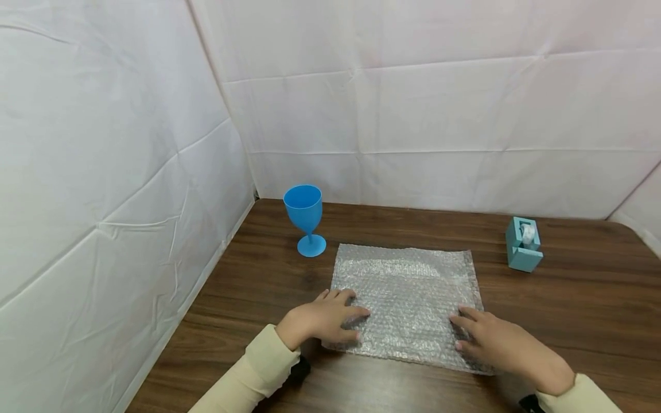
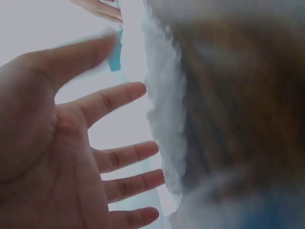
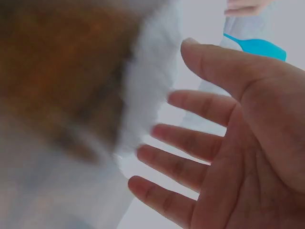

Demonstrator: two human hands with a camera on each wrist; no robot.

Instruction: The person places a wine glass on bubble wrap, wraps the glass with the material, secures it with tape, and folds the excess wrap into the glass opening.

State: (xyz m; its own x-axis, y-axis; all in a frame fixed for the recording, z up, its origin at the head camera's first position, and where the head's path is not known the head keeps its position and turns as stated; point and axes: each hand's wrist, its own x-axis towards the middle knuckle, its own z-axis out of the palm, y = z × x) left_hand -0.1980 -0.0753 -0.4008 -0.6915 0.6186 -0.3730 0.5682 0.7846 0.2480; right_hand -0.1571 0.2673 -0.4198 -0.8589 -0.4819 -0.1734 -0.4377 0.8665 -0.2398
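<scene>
A sheet of clear bubble wrap (image 1: 408,298) lies flat on the dark wooden table. On its left edge rests my left hand (image 1: 327,316), fingers spread. My right hand (image 1: 498,344) touches the right edge with its fingers extended. Both wrist views show the palms, the left hand (image 2: 71,143) and the right hand (image 3: 238,148), with straight, parted fingers and nothing gripped. Behind the wrap's far left corner a blue plastic goblet (image 1: 303,209) stands upright. Farther right, a teal tape dispenser (image 1: 524,258) holds a roll of clear tape.
White cloth walls (image 1: 423,115) hang behind the table (image 1: 403,390) and along its left side. The goblet and the tape dispenser stand on the far half of the tabletop, on either side of the wrap.
</scene>
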